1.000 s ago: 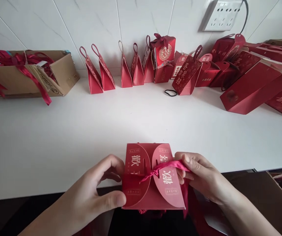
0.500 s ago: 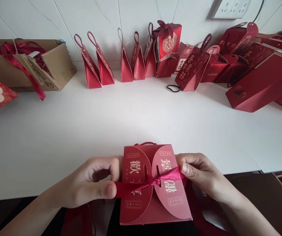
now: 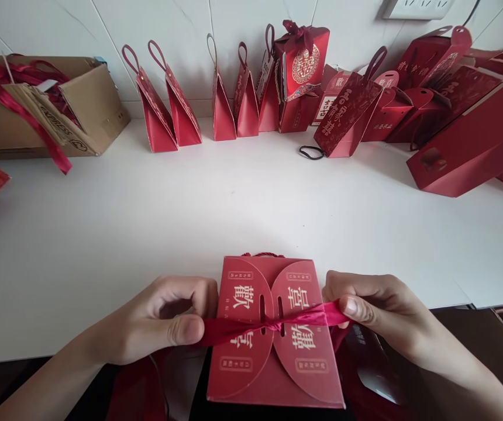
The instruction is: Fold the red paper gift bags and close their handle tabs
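A red gift box (image 3: pixel 273 377) with two rounded flaps and pale printed characters faces up at the table's near edge. Across its middle runs a crimson ribbon (image 3: pixel 313 316), stretched taut, with a small knot between the two slots. My left hand (image 3: pixel 168 321) pinches one ribbon end between thumb and fingers, just left of the box. On the other side my right hand (image 3: pixel 369 307) pinches the opposite end, a little apart from the box. A twisted red cord shows behind the box's far edge.
Several red gift boxes with loop handles (image 3: pixel 159 120) stand along the tiled wall. A cardboard box (image 3: pixel 97 111) full of ribbons is at the left. More red boxes (image 3: pixel 466 146) crowd the right. A black loop (image 3: pixel 312 152) lies on the white table (image 3: pixel 234 204).
Both hands have moved apart, mostly the right one outward. The ribbon is straighter and its knot sits tighter, nearer the middle of the flaps. The view has shifted slightly.
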Available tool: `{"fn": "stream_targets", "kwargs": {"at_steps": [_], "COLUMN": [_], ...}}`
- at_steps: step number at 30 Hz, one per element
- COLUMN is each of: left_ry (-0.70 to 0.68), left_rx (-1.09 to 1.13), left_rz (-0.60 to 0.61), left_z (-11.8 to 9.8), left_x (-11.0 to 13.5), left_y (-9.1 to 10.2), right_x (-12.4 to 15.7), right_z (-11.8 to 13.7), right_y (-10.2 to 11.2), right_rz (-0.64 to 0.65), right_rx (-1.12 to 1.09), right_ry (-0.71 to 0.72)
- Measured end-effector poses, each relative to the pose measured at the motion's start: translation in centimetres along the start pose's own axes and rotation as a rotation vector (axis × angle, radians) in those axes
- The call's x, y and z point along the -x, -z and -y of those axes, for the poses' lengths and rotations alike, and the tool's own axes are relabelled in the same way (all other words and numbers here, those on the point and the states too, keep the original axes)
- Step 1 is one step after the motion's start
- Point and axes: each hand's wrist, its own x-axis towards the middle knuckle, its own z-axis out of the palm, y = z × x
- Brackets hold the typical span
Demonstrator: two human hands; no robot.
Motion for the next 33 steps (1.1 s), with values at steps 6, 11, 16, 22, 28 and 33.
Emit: {"fn": "stream_targets", "kwargs": {"at_steps": [6,11,16,22,28,33], "left_ry": [-0.043,-0.010,-0.003,-0.036,0.080,0.044], "left_rx": [-0.001,-0.003,0.036,0.000,-0.183,-0.696], "left_rz": [0.021,0.014,-0.088,-0.235,-0.289,-0.350], "left_z": [0.1,0.0,-0.1,-0.5,-3.6,-7.1], "left_x": [-0.3,-0.4,0.2,0.9,2.1,3.1], "left_y": [0.4,0.0,-1.6,-3.6,-4.6,-5.7], "right_x": [-0.1,0.1,0.7,-1.3,-2.0,-1.6], "right_z": [0.4,1.8,5.4,7.1,5.8,5.7], "right_y": [0.5,1.5,1.1,-2.4,-4.2,-4.8], "right_rz": [-0.005,0.078,0.197,0.167,-0.022,-0.061], "right_rx": [0.133,0.174,0.013,0.002,0.164,0.302], "right_ry": [0.047,0.065,0.251,0.311,0.443,0.521]}}
